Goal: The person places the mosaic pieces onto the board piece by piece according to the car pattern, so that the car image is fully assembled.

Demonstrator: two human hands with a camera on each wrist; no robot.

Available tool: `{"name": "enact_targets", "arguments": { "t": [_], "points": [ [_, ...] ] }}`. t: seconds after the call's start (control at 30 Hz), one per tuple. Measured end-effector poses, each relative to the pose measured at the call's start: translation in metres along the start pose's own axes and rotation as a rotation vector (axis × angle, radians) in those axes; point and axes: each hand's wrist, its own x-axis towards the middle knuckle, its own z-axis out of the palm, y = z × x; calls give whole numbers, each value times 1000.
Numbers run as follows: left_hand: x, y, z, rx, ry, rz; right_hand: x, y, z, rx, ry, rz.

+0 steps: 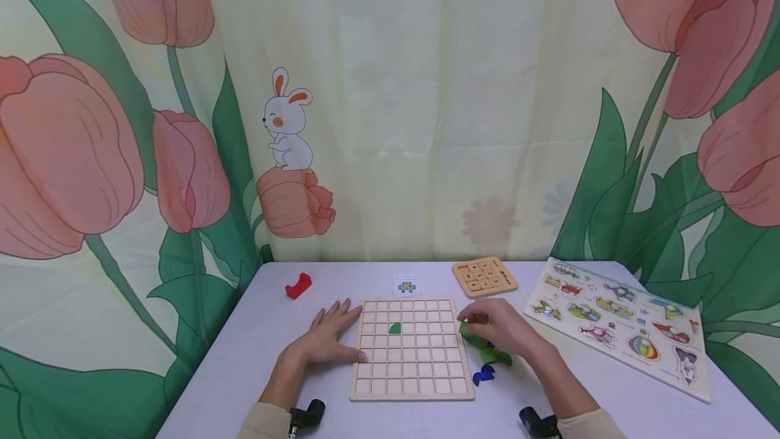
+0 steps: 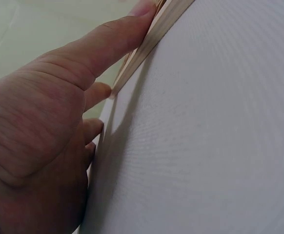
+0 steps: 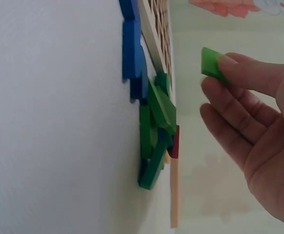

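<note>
A pale wooden grid board (image 1: 412, 398) lies flat on the table, with one green quarter-round block (image 1: 395, 328) in an upper cell. My left hand (image 1: 329, 336) rests by the board's left side, fingers spread and thumb at the rim (image 2: 156, 36). Between thumb and fingertips, my right hand (image 3: 264, 112) pinches a light green block (image 3: 211, 62), raised above a heap. That heap of green blocks (image 1: 495, 356) lies along the board's right edge, partly covered by the right hand in the head view. Blue blocks (image 1: 484, 375) lie just nearer to me.
Behind the board lies a small card (image 1: 406, 285) with a coloured grid picture. A wooden number puzzle (image 1: 484, 277) stands at the back, and a large picture puzzle board (image 1: 621, 330) covers the right side. One red notched block (image 1: 298, 286) lies back left. A printed curtain (image 1: 390, 120) hangs behind.
</note>
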Motion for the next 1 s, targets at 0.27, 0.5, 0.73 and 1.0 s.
{"name": "enact_targets", "arguments": {
  "t": [0.27,0.5,0.73,1.0],
  "points": [
    [-1,0,1,-5,9,4,7,-4,14,37,63,-48],
    [-2,1,-1,-1,-4,3,17,-13,21,34,66,-112],
    [-2,1,-1,-11,-8,2,37,-27,28,20,82,-156],
    [-1,-1,1,-7,-3,12,57,-36,36,-2,22,-152]
  ]
}}
